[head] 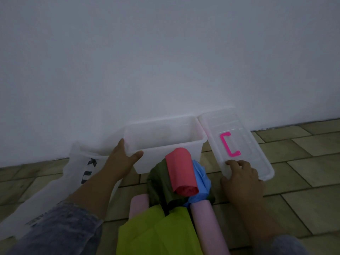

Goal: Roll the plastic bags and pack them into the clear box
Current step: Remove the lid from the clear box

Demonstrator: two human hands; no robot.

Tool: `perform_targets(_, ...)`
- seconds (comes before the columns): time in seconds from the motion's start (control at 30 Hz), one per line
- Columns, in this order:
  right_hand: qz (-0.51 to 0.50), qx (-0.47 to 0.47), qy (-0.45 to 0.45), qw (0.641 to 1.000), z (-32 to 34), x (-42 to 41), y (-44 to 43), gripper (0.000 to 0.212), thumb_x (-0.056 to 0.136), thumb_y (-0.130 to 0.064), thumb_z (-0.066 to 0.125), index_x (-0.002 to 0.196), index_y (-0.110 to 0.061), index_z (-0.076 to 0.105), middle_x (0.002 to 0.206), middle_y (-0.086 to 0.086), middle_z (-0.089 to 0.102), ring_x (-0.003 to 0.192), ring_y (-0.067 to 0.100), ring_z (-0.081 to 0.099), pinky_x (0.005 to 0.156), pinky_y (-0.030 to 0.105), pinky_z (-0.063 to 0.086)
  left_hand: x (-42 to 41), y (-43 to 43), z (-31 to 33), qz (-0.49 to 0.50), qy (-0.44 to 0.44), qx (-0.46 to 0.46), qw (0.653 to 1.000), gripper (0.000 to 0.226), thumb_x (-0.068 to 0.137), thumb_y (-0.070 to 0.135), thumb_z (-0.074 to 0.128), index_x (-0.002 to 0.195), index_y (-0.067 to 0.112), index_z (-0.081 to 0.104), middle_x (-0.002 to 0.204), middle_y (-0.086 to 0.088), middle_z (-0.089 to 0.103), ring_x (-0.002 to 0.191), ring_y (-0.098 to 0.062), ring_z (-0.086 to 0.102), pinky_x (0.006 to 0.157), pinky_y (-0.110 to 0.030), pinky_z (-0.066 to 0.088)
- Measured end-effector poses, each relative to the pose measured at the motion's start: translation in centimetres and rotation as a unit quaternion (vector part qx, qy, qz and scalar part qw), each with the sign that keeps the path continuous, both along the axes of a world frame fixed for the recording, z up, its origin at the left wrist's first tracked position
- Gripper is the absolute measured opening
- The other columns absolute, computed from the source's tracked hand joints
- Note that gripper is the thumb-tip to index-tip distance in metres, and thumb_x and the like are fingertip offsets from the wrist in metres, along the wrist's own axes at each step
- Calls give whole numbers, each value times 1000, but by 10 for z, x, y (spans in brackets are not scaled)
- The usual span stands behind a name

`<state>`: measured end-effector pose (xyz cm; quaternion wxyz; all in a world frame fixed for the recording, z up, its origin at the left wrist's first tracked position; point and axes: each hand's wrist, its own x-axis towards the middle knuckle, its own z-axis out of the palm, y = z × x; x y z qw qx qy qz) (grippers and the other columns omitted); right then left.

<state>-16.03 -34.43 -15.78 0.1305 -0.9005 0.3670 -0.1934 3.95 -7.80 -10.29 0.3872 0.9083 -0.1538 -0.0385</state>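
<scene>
I am seeing the tiled floor (294,148) carrying everything. A white bag (73,172) is sprawling unrolled under the left forearm, behind the fingers. The clear box (150,159) is sitting open by the wall. The left hand (121,159) is gripping its near corner, fingers (121,142) curling over the end rim and thumb lying along the front rim, probably steadying it for packing. Right of those fingers, the lid (257,153) is lying flat, and the right hand (241,179) is holding its near edge, fingers (233,162) bent on top, I judge to shift it aside. Between both hands' fingers, a yellow-green bag (156,230), a pink roll (206,218), an olive bag (158,181), a blue bag (199,183) and a red roll (182,172) are waiting, the red roll leaning against the box's front wall, still unpacked.
</scene>
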Motion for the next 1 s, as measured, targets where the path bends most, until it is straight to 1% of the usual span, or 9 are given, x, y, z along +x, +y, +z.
perform_targets(0.1, -13, 25, -49, 998, 2, -1, -3, 34, 83, -29, 63, 115, -18, 59, 102, 4, 56, 84, 22, 57, 71, 37, 49, 0, 0, 0, -2, 2, 0, 1000, 94, 85, 50, 59, 151, 12, 4, 158, -7, 13, 143, -24, 17, 115, -40, 17)
perform_targets(0.17, -13, 51, -61, 997, 0, -3, -1, 32, 84, -27, 63, 114, -16, 59, 98, 3, 57, 79, 18, 54, 71, 35, 49, 0, 0, 0, 0, 4, -1, 1000, 94, 85, 51, 59, 151, 14, 3, 158, -6, 13, 143, -23, 17, 115, -39, 17)
perform_targets(0.3, -15, 93, -95, 991, 1, -4, 4, 34, 82, -26, 67, 114, -14, 59, 96, 4, 58, 79, 18, 55, 71, 35, 49, 0, -1, -1, 2, 2, 1, 1000, 93, 85, 51, 58, 151, 14, 3, 158, -6, 12, 143, -23, 16, 114, -39, 16)
perform_targets(0.37, -22, 95, -112, 989, 5, -5, 4, 34, 82, -25, 68, 113, -13, 60, 95, 5, 58, 81, 22, 58, 71, 36, 50, 0, -1, -1, 3, 3, 0, 1000, 93, 85, 50, 58, 151, 14, 3, 158, -6, 11, 143, -23, 15, 115, -39, 16)
perform_targets(0.57, -42, 91, -130, 986, 9, -13, 1, 39, 80, -28, 71, 114, -9, 60, 97, 7, 58, 84, 23, 59, 73, 35, 49, -1, -1, 0, 3, -6, 11, 1000, 92, 86, 50, 57, 151, 13, 3, 158, -7, 12, 143, -25, 16, 115, -40, 17)
perform_targets(0.67, -46, 92, -118, 988, 8, -14, 1, 39, 80, -27, 71, 113, -8, 61, 99, 8, 59, 83, 24, 60, 73, 35, 49, -1, -1, 0, 2, -8, 11, 1000, 92, 87, 51, 57, 151, 13, 3, 158, -7, 11, 144, -24, 15, 116, -41, 16)
perform_targets(0.77, -24, 85, -67, 994, 6, -9, 5, 39, 80, -29, 68, 114, -10, 60, 106, 6, 55, 86, 23, 59, 76, 35, 49, -1, -1, 0, 1, -8, 9, 1000, 91, 87, 51, 57, 151, 14, 4, 158, -8, 14, 143, -25, 17, 115, -43, 18)
perform_targets(0.9, 57, 63, 7, 996, 6, 2, 9, 41, 86, -42, 59, 121, -20, 61, 117, 1, 55, 96, 18, 60, 85, 34, 47, -3, -1, 0, 2, -3, 4, 1000, 92, 86, 51, 57, 151, 14, 3, 158, -7, 13, 143, -25, 17, 115, -43, 18)
perform_targets(1.0, 42, 28, 6, 999, 6, 3, 5, 41, 87, -46, 54, 123, -27, 59, 121, -1, 56, 103, 18, 58, 92, 40, 42, -3, -1, 1, -2, -2, 4, 1000, 93, 86, 51, 57, 151, 14, 2, 158, -7, 13, 143, -25, 16, 115, -43, 17)
